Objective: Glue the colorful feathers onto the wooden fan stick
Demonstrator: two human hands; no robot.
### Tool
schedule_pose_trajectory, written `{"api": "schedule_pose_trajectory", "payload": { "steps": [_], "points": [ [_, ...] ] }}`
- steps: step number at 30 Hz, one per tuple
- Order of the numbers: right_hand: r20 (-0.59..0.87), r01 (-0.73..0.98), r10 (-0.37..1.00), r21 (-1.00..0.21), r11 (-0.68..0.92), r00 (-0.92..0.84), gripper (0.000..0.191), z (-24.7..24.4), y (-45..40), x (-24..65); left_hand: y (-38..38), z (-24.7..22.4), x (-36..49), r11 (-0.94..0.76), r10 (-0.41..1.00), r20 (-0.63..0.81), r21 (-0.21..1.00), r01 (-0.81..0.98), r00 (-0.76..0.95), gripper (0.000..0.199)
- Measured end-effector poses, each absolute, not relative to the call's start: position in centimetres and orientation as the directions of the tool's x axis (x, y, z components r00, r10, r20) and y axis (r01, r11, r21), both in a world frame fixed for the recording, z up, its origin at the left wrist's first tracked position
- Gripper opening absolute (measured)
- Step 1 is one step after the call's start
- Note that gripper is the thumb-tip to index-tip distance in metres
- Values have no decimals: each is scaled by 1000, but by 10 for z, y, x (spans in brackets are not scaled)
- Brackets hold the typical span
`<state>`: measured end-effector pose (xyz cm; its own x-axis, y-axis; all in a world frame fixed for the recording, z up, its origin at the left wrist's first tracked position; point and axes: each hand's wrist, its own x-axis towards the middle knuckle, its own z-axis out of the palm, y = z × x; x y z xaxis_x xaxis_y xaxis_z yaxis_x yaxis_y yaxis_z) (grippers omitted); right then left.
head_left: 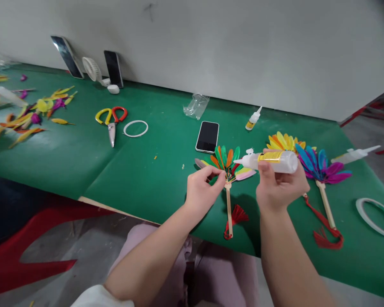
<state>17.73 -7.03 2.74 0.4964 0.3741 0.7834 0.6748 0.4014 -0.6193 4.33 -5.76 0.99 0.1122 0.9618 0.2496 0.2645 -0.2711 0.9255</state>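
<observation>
Left hand (205, 185) pinches the feather fan (228, 194) between it and right hand (281, 185), which wraps round a bottle (270, 157).

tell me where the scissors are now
In the head view, the red-and-yellow-handled scissors lie on the green tabletop left of centre, just left of a thin white ring and left of the person's left hand.

Left hand (202, 187), bare, back upward: thumb and forefinger meet in a pinch. Left forearm (152, 255), bare below a white cloth sleeve (100, 297): slants up rightward. Right hand (280, 187), bare: fingers curl in a grip, thumb bent. Right forearm (291, 256), bare: rises steeply from lower right.
</observation>
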Motion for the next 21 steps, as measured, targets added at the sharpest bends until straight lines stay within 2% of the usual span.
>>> {"api": "schedule_pose_trajectory", "payload": {
  "steps": [5,11,21],
  "points": [
    [785,680,411,-612,403,463,25,29,-72,175,-57,9,43,-276,960,254,924,266,116,14],
    [786,647,337,-617,448,518,23,30,-69,177,-57,9,43,-295,955,273,915,277,116,14],
    [754,599,428,-657,458,499,21,30,-72,174,-56,9,43,-298,954,273,913,277,126,15]
  ]
}}
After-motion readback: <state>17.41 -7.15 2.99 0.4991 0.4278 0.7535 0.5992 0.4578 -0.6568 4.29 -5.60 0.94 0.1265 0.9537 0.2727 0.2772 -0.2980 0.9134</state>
